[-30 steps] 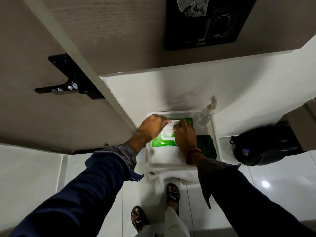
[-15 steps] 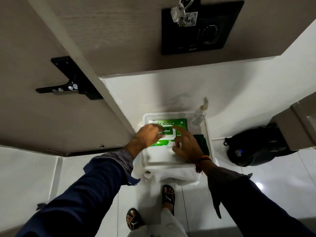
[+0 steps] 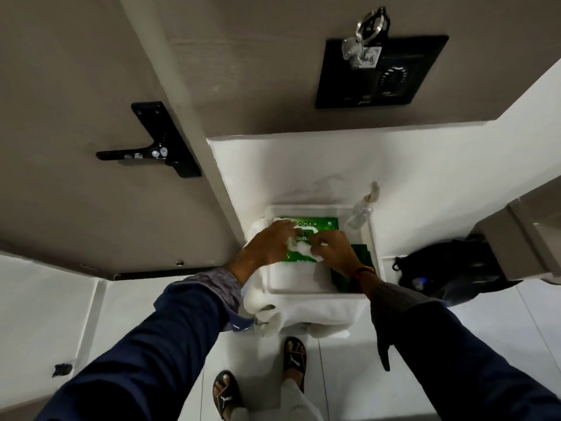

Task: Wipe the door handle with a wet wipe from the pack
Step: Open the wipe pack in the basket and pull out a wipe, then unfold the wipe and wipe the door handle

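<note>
A green wet wipe pack (image 3: 321, 223) lies in a white tray (image 3: 373, 256) on a low stand. My left hand (image 3: 270, 244) presses on the pack's left side, fingers at its lid. My right hand (image 3: 335, 249) pinches a white wet wipe (image 3: 305, 248) that sticks out of the pack's opening. The black door handle (image 3: 133, 154) juts from the brown door at upper left, well away from both hands.
A clear spray bottle (image 3: 361, 212) stands in the tray's far right corner, with a dark green cloth (image 3: 361, 253) beside my right wrist. White towels (image 3: 321, 314) hang below the tray. A black bag (image 3: 440, 268) sits right. Keys (image 3: 355, 47) hang from a black lock panel.
The camera tilted up a little. My right hand shifted from the lid to pinch a white wipe, which now shows out of the opening. The left hand still holds the pack.
</note>
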